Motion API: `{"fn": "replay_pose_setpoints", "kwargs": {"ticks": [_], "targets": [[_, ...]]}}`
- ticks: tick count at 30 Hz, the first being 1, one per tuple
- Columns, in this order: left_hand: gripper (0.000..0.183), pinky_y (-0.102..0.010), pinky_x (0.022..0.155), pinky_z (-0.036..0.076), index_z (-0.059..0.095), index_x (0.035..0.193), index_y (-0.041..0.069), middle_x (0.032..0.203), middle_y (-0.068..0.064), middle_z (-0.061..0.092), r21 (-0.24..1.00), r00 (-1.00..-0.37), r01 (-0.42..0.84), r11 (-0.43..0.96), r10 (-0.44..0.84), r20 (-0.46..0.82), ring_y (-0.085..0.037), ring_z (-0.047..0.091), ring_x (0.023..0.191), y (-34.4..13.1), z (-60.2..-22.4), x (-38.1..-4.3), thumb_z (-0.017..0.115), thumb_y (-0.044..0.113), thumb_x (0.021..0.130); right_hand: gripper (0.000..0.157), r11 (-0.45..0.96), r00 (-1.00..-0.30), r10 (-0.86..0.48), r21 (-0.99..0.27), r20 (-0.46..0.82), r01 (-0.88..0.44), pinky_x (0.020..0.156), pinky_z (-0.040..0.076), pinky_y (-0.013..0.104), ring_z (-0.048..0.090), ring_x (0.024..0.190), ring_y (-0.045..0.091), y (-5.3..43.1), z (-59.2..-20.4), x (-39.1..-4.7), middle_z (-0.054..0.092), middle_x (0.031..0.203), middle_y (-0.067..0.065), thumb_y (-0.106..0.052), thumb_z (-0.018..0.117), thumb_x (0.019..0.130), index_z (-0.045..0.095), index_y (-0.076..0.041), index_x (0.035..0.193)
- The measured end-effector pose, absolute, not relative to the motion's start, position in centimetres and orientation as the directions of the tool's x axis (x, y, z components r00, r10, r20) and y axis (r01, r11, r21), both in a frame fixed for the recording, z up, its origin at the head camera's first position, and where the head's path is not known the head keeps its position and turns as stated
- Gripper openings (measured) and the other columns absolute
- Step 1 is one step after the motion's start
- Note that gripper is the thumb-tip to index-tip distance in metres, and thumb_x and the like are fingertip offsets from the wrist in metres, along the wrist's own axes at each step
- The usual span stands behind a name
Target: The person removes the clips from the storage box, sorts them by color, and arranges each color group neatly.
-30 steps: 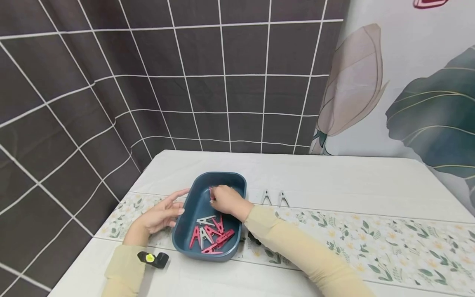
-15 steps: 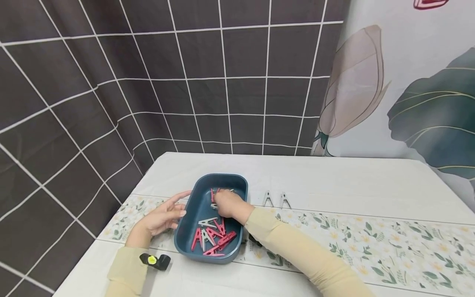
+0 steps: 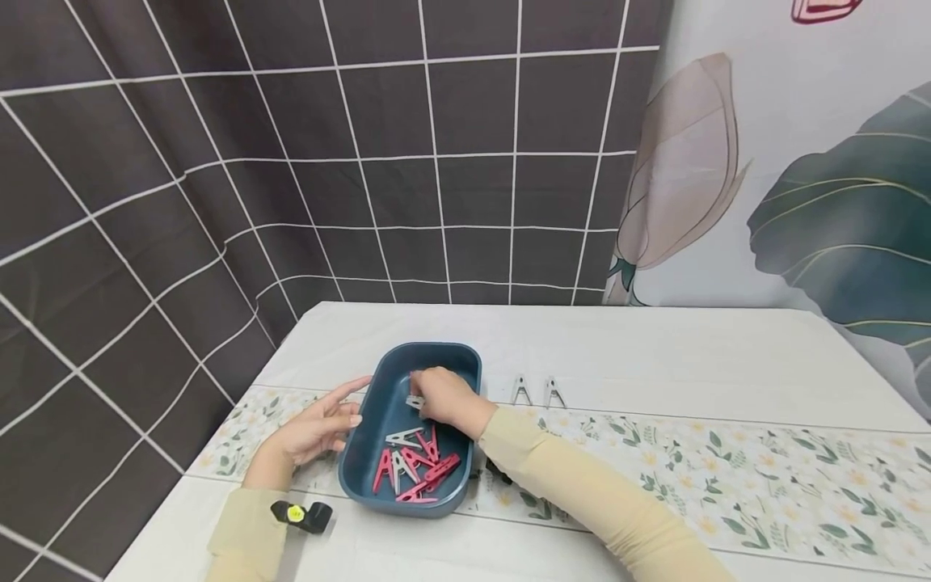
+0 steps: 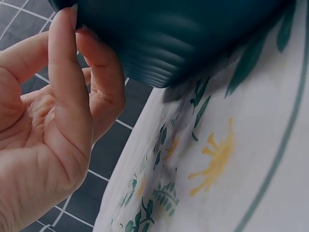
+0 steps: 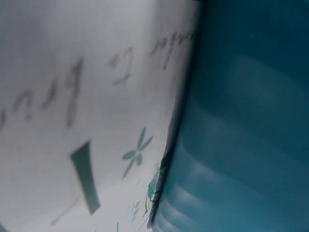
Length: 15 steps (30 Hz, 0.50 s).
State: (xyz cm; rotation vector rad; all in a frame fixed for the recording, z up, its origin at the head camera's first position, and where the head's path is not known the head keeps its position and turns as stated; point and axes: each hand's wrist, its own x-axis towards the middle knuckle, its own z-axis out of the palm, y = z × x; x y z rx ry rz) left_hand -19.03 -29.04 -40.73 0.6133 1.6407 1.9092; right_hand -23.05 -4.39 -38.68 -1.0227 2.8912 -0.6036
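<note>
A dark blue rectangular bin (image 3: 396,507) stands on the table. My left hand (image 3: 313,430) is at its left side, fingers loosely bent; in the left wrist view, fingertips of the left hand (image 4: 67,96) reach the bin's wall (image 4: 159,43). My right hand (image 3: 447,396) reaches down inside the bin's far half. A white clothespin (image 3: 414,402) pokes out beneath it; its fingertips are hidden, so I cannot tell what they grip. Several pink clothespins (image 3: 440,467) and white clothespins (image 3: 403,437) lie heaped in the near half. The right wrist view shows only the bin's outer wall (image 5: 241,121) and the cloth.
Two pale clothespins (image 3: 521,390) lie side by side on the table to the right of the bin. A white tablecloth with a floral band (image 3: 698,469) covers the table. Behind hangs a dark gridded curtain (image 3: 393,190), with a leaf-printed sheet (image 3: 822,267) on the right.
My right hand shifted slightly right, uncovering pink and white clothespins below it, then moved back left over most of them. The left hand and the bin have stayed in place.
</note>
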Motion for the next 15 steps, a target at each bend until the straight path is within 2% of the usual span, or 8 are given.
{"fn": "replay_pose_setpoints", "kwargs": {"ticks": [7,12,15], "targets": [[0.064,-0.018,0.059,0.055,0.019,0.151,0.018,0.104,0.001,0.063,0.995,-0.774,-0.080,-0.051,0.633,-0.030,-0.007,0.065,0.084,-29.1,-40.5,-18.9,0.039,-0.007,0.096,0.012,0.704,-0.789,-0.585,-0.367,0.185,-0.608,0.066,0.052,0.025,0.062,0.077,0.015,-4.4,-38.2,-22.8,0.068,0.086,0.004,-0.011,0.071,0.084,0.069,-0.008,0.095],[0.063,-0.016,0.059,0.054,0.020,0.151,0.017,0.099,0.005,0.064,0.997,-0.790,-0.077,-0.019,0.612,-0.049,-0.005,0.064,0.080,-29.1,-40.5,-18.8,0.042,-0.005,0.096,0.023,0.638,-0.800,-0.553,-0.498,0.235,-0.587,0.070,0.054,0.026,0.064,0.084,0.017,-3.7,-37.7,-22.3,0.069,0.095,0.007,-0.011,0.069,0.085,0.068,-0.005,0.107],[0.063,-0.016,0.058,0.053,0.020,0.151,0.014,0.097,0.005,0.064,0.998,-0.794,-0.068,-0.011,0.606,-0.048,-0.004,0.064,0.078,-28.9,-40.4,-18.7,0.044,-0.005,0.096,0.023,0.560,-0.794,-0.545,-0.588,0.269,-0.583,0.070,0.054,0.026,0.063,0.085,0.018,-3.0,-37.1,-21.9,0.068,0.096,0.009,-0.010,0.069,0.085,0.069,-0.003,0.107]]}}
